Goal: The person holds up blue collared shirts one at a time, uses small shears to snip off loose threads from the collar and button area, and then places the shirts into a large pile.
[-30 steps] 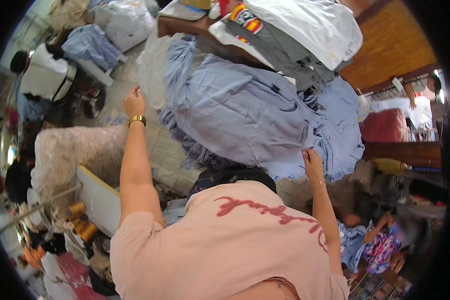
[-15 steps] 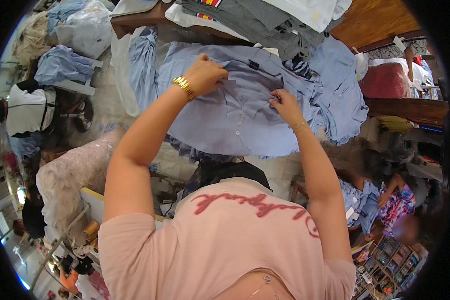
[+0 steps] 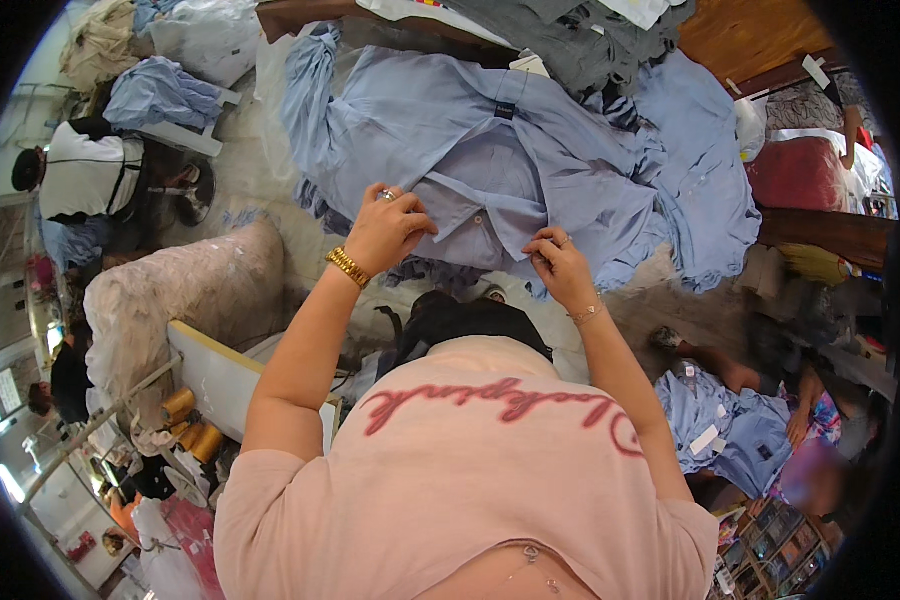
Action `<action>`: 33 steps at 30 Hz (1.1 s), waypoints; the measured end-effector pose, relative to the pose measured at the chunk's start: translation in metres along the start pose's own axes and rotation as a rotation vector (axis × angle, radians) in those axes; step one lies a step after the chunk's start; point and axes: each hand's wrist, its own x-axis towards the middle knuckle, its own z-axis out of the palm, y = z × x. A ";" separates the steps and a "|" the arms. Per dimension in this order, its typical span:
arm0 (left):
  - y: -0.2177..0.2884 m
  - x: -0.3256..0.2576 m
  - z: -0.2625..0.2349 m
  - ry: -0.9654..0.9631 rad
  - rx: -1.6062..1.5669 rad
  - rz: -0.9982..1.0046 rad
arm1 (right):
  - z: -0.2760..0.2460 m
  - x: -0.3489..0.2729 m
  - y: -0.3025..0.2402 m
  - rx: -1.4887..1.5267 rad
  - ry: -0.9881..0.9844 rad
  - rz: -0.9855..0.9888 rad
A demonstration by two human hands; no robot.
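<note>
A light blue button shirt [image 3: 390,130] lies spread in front of me, with a dark neck label [image 3: 505,110] and a white tag [image 3: 529,65] at its collar. My left hand [image 3: 394,230] is closed, pinching the left front of the shirt near its lower edge. On the other side, my right hand [image 3: 562,266] pinches the right front panel between thumb and fingers. The two fronts are drawn somewhat apart, showing the inside of the back. Part of the lower front hangs between my hands, with a button on it.
Grey garments [image 3: 570,50] are stacked beyond the collar. More light blue clothes [image 3: 705,170] lie to the right. On the left stand a plastic-wrapped bundle [image 3: 190,285] and yellow thread cones [image 3: 202,440]. Another person's hand [image 3: 800,425] rests near blue shirts [image 3: 735,430] at lower right.
Both my hands have come down toward my body, drawing the shirt's lower front with them. The fronts fold back more, and the neck label and tag show more plainly.
</note>
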 end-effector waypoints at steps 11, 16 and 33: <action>0.035 -0.005 0.010 0.222 -0.051 -0.020 | 0.001 -0.015 -0.008 0.057 0.017 -0.056; 0.042 0.023 0.038 0.365 -0.144 0.060 | -0.002 -0.016 -0.016 0.112 -0.023 0.000; 0.029 0.029 0.049 0.268 -0.333 -0.218 | -0.003 -0.019 -0.018 0.103 0.006 0.038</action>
